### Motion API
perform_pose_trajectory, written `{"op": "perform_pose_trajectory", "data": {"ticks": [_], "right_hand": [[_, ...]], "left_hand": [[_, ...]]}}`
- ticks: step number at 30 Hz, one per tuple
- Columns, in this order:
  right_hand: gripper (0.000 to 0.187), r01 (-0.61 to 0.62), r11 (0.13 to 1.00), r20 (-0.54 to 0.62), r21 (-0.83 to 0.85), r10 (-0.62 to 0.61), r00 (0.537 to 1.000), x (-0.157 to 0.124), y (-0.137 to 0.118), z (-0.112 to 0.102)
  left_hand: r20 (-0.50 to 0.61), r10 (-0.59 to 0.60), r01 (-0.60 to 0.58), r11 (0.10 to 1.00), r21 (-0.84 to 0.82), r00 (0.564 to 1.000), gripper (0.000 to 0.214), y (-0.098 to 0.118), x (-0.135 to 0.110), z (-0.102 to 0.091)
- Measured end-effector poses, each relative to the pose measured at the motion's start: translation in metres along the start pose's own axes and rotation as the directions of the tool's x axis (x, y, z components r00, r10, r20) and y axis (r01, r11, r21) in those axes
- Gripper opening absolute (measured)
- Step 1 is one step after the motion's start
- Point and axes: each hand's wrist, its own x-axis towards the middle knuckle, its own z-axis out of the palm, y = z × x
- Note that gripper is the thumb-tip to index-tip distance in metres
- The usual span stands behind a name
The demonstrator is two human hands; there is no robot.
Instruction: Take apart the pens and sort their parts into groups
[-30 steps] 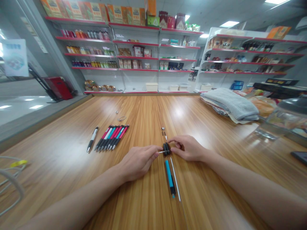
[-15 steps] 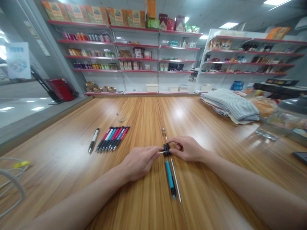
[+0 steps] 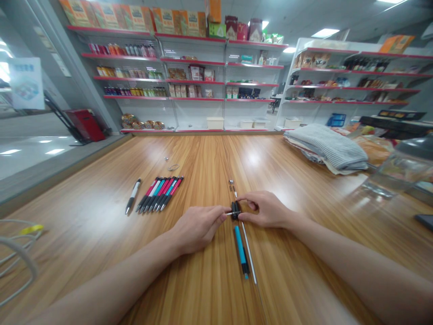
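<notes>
By the left hand (image 3: 198, 229), a slim pale rod (image 3: 230, 213) is pinched over two short black cylinders (image 3: 233, 208) on the brown wooden desk (image 3: 199, 289). Beside them, thumb and forefinger of the right hand (image 3: 267, 210) are narrowly parted; whether anything is gripped cannot be told. Toward the near edge, a turquoise-and-black pen barrel (image 3: 240, 246) is laid beside a thin white tube (image 3: 249, 255).

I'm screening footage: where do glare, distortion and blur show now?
Head view: glare on the wooden tabletop, beside the lone white pen and toward the far edge; head view: wide-angle stretching, with the shelving slanting at left; head view: softness, fine detail on the small black pieces hard to read.
</notes>
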Motion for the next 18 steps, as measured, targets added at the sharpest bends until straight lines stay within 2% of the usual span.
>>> {"op": "perform_pose_trajectory", "data": {"ticks": [18], "right_hand": [[0.04, 0.023, 1.0, 0.01, 0.017, -0.023, 1.0, -0.0003, -0.0003, -0.0004]], "left_hand": [[0.027, -0.012, 0.012, 1.0, -0.001, 1.0, 0.037, -0.0006, 0.0007, 0.0003]]}}
